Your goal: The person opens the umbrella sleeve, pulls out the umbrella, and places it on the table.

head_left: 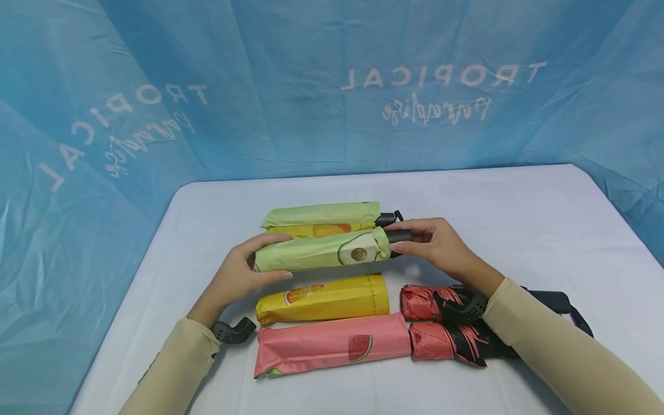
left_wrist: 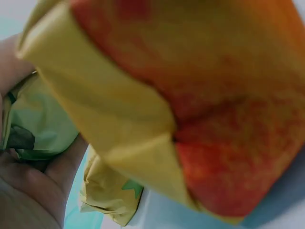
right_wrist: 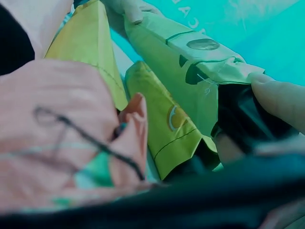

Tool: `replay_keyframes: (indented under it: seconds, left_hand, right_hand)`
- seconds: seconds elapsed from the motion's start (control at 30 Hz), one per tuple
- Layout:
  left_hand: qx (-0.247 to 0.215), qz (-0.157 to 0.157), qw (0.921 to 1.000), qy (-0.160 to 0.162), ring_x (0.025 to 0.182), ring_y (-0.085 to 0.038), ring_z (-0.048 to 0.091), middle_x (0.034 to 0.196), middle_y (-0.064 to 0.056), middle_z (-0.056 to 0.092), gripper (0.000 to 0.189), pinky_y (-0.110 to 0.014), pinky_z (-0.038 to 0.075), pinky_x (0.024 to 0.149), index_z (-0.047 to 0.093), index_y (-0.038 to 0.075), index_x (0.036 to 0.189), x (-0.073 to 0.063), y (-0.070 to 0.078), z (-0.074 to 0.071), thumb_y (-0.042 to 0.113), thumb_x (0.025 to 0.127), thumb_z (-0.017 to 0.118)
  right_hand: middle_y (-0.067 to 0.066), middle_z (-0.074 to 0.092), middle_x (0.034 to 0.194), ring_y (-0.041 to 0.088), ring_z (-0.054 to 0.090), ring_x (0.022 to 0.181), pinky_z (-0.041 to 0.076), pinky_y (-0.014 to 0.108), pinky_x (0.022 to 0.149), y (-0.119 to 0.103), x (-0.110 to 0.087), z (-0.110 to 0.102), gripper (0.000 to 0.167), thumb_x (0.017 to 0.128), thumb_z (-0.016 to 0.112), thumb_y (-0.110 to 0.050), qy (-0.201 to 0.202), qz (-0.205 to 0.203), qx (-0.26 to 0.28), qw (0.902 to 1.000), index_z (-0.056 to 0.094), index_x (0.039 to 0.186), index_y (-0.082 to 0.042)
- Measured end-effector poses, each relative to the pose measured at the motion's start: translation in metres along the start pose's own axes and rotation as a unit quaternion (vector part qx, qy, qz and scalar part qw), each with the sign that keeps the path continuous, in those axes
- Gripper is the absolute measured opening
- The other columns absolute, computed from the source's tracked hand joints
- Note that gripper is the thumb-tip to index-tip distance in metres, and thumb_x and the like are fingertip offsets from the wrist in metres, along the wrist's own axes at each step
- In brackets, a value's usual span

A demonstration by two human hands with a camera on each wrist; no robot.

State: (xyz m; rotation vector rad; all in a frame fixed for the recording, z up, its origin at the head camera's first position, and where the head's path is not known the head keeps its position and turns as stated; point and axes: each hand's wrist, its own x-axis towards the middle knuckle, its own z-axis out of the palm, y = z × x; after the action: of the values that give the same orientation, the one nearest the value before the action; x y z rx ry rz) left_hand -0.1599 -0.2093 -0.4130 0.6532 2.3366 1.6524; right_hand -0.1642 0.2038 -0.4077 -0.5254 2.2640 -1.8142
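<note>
Both hands hold a folded umbrella in a light green avocado-print sleeve, kept nearly level just above the table. My left hand grips its left end, thumb in front and fingers behind. At the other end, my right hand pinches the black handle that sticks out of the sleeve. In the right wrist view the sleeve's open edge sits around the dark handle. Close behind lie another green-sleeved umbrella and a yellow-sleeved one, partly hidden.
Nearer me lie a yellow orange-slice sleeve and a pink watermelon sleeve. Two red-and-black folded umbrellas lie at the right, partly under my right forearm. Blue printed curtains hang behind the white-covered table.
</note>
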Motion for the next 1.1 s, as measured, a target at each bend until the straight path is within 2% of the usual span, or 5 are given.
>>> replay_keyframes:
  seconds: [0.27,0.5,0.83,1.1]
  left_hand:
    - [0.011,0.016,0.9998,0.006,0.098,-0.026,0.066,0.141,-0.001,0.056,0.06,-0.036,0.06,0.079,0.062,0.026,0.14,0.0,0.006,0.001,0.013,0.086,0.085]
    - [0.006,0.023,0.9996,0.015,0.101,-0.026,0.064,0.136,-0.003,0.059,0.058,-0.035,0.06,0.079,0.064,0.024,0.139,-0.002,0.01,0.0,0.012,0.087,0.084]
    - [0.008,0.034,0.9992,0.02,0.104,-0.027,0.064,0.138,-0.002,0.059,0.058,-0.034,0.06,0.082,0.064,0.024,0.139,0.0,0.012,-0.001,0.012,0.086,0.085]
    - [0.014,0.045,0.9981,0.04,0.111,-0.025,0.061,0.138,0.0,0.06,0.057,-0.03,0.058,0.086,0.066,0.024,0.136,-0.003,0.015,-0.008,0.012,0.084,0.087]
  right_hand:
    - [0.01,0.072,0.122,0.028,0.071,0.097,0.06,0.043,0.076,-0.005,-0.007,-0.002,0.041,0.092,0.079,-0.017,0.001,0.005,0.018,0.9998,0.07,0.131,-0.011]
    - [0.011,0.069,0.127,0.026,0.071,0.097,0.06,0.042,0.076,-0.01,-0.012,-0.008,0.04,0.092,0.079,-0.016,0.012,0.012,0.015,0.9998,0.071,0.131,-0.009]
    - [0.012,0.068,0.129,0.027,0.071,0.103,0.06,0.047,0.082,-0.02,-0.013,-0.015,0.04,0.094,0.077,-0.015,0.008,0.016,0.026,0.9995,0.07,0.132,-0.007]
    - [0.007,0.071,0.125,0.026,0.073,0.097,0.059,0.037,0.081,-0.024,-0.021,-0.027,0.039,0.093,0.077,-0.012,0.038,0.012,0.019,0.999,0.07,0.131,-0.005]
